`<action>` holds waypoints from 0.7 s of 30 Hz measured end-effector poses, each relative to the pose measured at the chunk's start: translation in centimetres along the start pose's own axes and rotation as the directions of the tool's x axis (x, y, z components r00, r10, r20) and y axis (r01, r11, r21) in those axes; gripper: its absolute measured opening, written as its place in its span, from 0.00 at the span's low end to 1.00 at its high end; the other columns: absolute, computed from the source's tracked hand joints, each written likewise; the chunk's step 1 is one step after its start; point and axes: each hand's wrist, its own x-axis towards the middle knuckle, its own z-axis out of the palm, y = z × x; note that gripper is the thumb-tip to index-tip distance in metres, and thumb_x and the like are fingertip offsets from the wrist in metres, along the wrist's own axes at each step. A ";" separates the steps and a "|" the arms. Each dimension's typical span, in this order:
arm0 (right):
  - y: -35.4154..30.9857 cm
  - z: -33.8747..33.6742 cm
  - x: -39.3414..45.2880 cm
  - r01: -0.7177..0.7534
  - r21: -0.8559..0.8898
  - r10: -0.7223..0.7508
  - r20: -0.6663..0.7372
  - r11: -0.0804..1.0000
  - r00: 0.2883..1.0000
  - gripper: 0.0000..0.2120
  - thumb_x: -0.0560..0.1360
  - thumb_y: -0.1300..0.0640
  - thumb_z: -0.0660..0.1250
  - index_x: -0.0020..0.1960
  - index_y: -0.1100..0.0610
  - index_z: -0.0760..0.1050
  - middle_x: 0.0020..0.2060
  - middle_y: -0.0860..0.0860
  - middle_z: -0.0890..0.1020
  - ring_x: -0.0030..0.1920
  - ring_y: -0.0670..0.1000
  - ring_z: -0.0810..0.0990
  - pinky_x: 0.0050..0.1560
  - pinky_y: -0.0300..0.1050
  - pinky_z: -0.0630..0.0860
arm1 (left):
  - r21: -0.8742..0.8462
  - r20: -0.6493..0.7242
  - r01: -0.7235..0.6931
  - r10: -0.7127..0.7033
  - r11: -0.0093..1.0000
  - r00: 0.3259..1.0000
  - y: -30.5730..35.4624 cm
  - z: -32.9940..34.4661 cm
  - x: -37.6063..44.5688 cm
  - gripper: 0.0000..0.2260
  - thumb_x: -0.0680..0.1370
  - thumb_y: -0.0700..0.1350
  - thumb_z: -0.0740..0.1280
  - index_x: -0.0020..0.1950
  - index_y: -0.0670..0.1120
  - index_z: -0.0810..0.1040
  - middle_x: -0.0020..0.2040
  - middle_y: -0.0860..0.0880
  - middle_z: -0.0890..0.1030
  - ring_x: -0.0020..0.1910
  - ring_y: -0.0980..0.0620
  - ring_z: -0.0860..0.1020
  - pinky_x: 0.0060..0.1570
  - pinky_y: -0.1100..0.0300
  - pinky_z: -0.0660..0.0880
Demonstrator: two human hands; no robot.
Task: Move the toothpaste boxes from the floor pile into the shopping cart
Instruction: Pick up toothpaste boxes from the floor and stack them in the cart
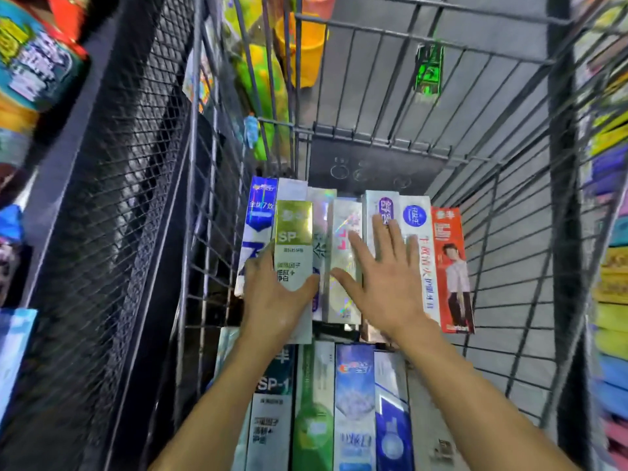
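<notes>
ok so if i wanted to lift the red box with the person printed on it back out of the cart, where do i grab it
Take the red toothpaste box with the printed figure by its two long edges near the middle, coming from above. It lies flat at the right end of the far row, its right edge free toward the wire shopping cart wall; the left edge abuts a white box with a blue circle, so slide it right first.

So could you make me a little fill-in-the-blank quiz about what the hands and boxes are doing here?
1. The left hand grips a box with a ____ top.
2. The right hand lies ____ on the row of boxes, fingers spread.
3. The box with a person pictured on it is mostly ____.
4. The boxes lie inside a wire ____.

Missing words: gold; flat; red; cart
</notes>
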 end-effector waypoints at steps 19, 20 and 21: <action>2.5 0.0 -0.3 -0.102 0.076 0.099 0.038 0.992 0.994 0.39 0.80 0.31 0.47 0.83 0.52 0.46 0.82 0.53 0.44 0.81 0.55 0.38 0.79 0.61 0.40 | 0.225 0.029 -0.100 0.096 0.969 0.995 0.2 4.7 3.2 0.32 0.79 0.62 0.65 0.76 0.44 0.65 0.65 0.46 0.69 0.67 0.45 0.64 0.68 0.51 0.62; 2.8 -0.1 -0.4 -0.113 0.067 0.110 0.045 0.991 0.993 0.38 0.80 0.31 0.47 0.83 0.50 0.45 0.82 0.53 0.43 0.81 0.55 0.38 0.79 0.61 0.40 | 0.236 0.017 -0.110 0.109 0.966 0.994 0.0 4.8 3.3 0.32 0.78 0.63 0.65 0.75 0.45 0.66 0.64 0.46 0.70 0.66 0.46 0.64 0.68 0.51 0.62; 2.9 0.0 -0.6 -0.120 0.057 0.117 0.048 0.991 0.992 0.38 0.80 0.31 0.46 0.83 0.49 0.45 0.82 0.53 0.42 0.81 0.55 0.37 0.79 0.62 0.39 | 0.255 -0.003 -0.116 0.120 0.960 0.993 -0.3 4.9 3.4 0.32 0.78 0.64 0.65 0.74 0.45 0.67 0.63 0.46 0.70 0.65 0.46 0.64 0.67 0.52 0.62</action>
